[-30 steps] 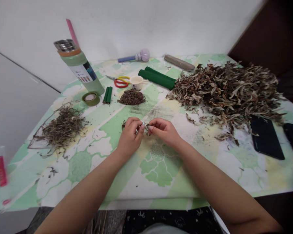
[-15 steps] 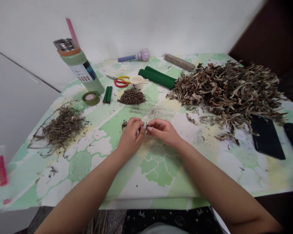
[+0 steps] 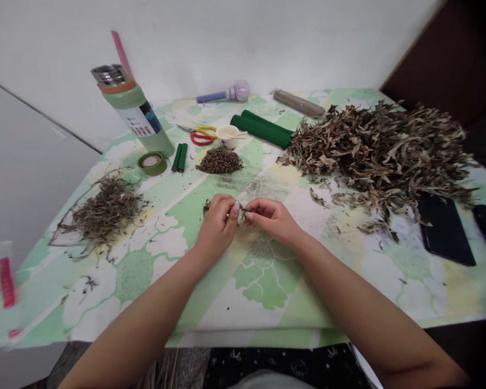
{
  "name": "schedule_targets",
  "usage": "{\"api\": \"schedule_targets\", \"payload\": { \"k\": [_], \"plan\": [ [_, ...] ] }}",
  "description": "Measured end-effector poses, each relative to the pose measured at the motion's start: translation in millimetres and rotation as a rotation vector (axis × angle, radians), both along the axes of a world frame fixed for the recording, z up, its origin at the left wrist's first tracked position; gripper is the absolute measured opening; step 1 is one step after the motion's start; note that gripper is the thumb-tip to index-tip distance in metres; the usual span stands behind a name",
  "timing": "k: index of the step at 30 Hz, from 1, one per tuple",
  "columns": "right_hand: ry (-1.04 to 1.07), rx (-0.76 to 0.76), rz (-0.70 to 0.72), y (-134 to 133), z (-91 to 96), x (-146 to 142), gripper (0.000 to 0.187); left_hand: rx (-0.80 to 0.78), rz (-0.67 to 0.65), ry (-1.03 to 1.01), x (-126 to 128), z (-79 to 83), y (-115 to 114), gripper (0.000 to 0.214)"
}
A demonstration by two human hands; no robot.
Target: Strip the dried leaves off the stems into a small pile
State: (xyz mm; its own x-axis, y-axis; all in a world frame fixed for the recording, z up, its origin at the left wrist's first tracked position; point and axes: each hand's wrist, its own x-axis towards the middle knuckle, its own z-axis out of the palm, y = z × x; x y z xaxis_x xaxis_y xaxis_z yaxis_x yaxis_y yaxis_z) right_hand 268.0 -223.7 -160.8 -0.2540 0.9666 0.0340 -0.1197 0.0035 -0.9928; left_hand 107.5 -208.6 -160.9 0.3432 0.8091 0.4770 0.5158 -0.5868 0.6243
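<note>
My left hand point(image 3: 219, 222) and my right hand point(image 3: 273, 219) meet over the middle of the table, fingertips close together. Between them is a small dried leaf point(image 3: 244, 209), pinched by my right thumb and forefinger. The left fingers are curled closed, with more dried leaf bits point(image 3: 206, 207) sticking out on their far left side. Beyond the hands lies a small heap of crumbled dried plant bits point(image 3: 221, 161). A large pile of dried leaves point(image 3: 378, 148) spreads to the right, and a pile of thin dried stems point(image 3: 107, 209) sits on the left.
A green bottle point(image 3: 140, 116) stands at the back left beside its lid point(image 3: 152, 163) and two short green sticks point(image 3: 180, 157). Scissors point(image 3: 202, 136), a small white cup point(image 3: 227, 137) and green rolls point(image 3: 263, 129) lie behind. A dark phone point(image 3: 447, 229) rests right on the flowered tablecloth point(image 3: 263, 319).
The left and right fingertips have drawn slightly apart, and more of the leaf between them shows. The whole view has shifted very slightly.
</note>
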Motion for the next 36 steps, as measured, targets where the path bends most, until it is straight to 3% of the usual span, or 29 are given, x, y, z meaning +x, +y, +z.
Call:
{"api": "schedule_targets", "payload": {
  "k": [8, 16, 30, 36],
  "plan": [
    [-0.006, -0.007, 0.032, -1.1, -1.5, 0.0, 0.017, 0.054, -0.009, 0.072, -1.3, -2.5, -0.5, 0.013],
    [-0.019, 0.049, -0.088, 2.0, -2.8, 2.2, 0.019, 0.046, 0.031, 0.071, -1.0, -2.2, 0.3, 0.011],
    [-0.209, 0.108, -0.059, -0.1, -2.6, 2.5, 0.013, 0.009, -0.031, 0.093, 0.0, -2.1, -0.3, 0.012],
    [-0.188, 0.097, -0.09, 0.2, -3.0, 2.9, 0.013, -0.008, -0.003, 0.053, 0.4, -2.6, 1.3, 0.012]
  ]
}}
